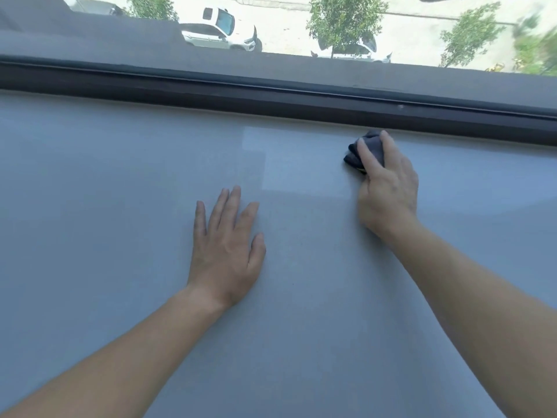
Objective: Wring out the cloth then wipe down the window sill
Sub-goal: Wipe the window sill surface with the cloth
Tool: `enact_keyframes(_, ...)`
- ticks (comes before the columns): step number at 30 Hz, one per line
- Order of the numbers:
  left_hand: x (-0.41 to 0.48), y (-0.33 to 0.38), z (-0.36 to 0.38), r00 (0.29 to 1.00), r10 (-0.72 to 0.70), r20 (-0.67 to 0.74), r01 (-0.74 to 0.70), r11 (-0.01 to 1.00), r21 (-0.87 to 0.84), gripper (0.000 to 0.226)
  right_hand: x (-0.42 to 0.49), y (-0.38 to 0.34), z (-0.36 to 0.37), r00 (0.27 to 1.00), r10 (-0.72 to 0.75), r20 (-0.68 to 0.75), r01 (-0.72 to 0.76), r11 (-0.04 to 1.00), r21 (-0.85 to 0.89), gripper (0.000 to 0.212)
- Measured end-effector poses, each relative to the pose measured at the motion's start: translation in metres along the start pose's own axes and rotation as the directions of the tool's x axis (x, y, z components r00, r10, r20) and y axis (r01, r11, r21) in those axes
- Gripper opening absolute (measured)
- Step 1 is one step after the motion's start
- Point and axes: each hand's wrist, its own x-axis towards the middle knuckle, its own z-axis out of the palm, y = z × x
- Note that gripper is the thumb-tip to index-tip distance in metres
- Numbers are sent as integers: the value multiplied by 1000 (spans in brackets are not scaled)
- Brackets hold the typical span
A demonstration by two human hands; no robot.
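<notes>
the person leans over a wide, pale grey window sill (120,206), both bare forearms reaching forward across it. the right hand (387,188) is curled over a bunched dark grey cloth (366,149), fingers wrapped across its top and sides and pressing it down onto the sill. the cloth sits at the far edge of the sill, just beside the dark window frame (271,95) that runs across the view; whether it actually touches the frame cannot be told. a small yellowish bit shows at the cloth's near edge under the fingers.

the left hand (226,248) lies flat on the sill, palm down, fingers straight and slightly spread, holding nothing. it rests well apart from the cloth, nearer the person and to the left of the right hand.

a lighter rectangular patch of reflected light (298,164) lies on the sill between the two hands, just left of the cloth.

beyond the frame, through the glass, a dark grey outer ledge (90,40) runs along the window. far below it are two white cars (217,31) parked on pale ground, and several green trees (346,19), the ones at the right edge blurred.
</notes>
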Motion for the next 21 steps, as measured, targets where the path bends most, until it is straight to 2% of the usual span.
enact_keyframes(1, -9, 6, 4, 1000, 3, 9, -3, 1000, 0, 58, -9, -8, 1, 1000, -10, 4, 10, 1000, 15, 67)
enact_keyframes(3, -24, 12, 12, 999, -5, 33, 4, 1000, 11, 59, -39, -19, 5, 986, -160, 46, 159, 987, 28, 69)
enact_keyframes(5, -30, 13, 16, 998, -9, 55, 7, 999, 51, 60, -70, -16, 6, 927, -349, 141, 347, 937, 35, 72)
enact_keyframes(7, -30, 12, 17, 998, -18, 66, 12, 996, 90, 62, -71, 1, 0, 883, -434, 178, 434, 900, 45, 73)
enact_keyframes(8, -29, 12, 17, 998, -22, 67, 15, 995, 99, 63, -61, 10, -3, 902, -403, 157, 402, 915, 38, 72)
enact_keyframes(11, -26, 13, 16, 997, -30, 70, 22, 994, 109, 64, -31, 20, -11, 987, -141, 71, 139, 990, 34, 68)
enact_keyframes(13, -25, 12, 16, 997, -38, 69, 31, 993, 113, 64, -38, 6, -9, 998, -59, 33, 57, 997, 47, 66)
enact_keyframes(14, -25, 12, 16, 997, -42, 71, 34, 993, 112, 64, -51, -2, -6, 996, -84, 22, 83, 995, 53, 66)
enact_keyframes(16, -26, 11, 15, 996, -47, 75, 39, 994, 106, 65, -91, -13, 0, 966, -250, 64, 246, 967, 61, 69)
enact_keyframes(19, -28, 9, 13, 995, -56, 80, 48, 995, 92, 65, -124, -4, -5, 852, -493, 176, 488, 870, 71, 70)
enact_keyframes(20, -28, 8, 13, 995, -56, 79, 49, 995, 90, 66, -119, 5, -8, 844, -508, 170, 508, 860, 49, 70)
enact_keyframes(21, -27, 7, 13, 996, -55, 77, 48, 995, 90, 66, -111, 14, -9, 873, -464, 148, 466, 884, 22, 69)
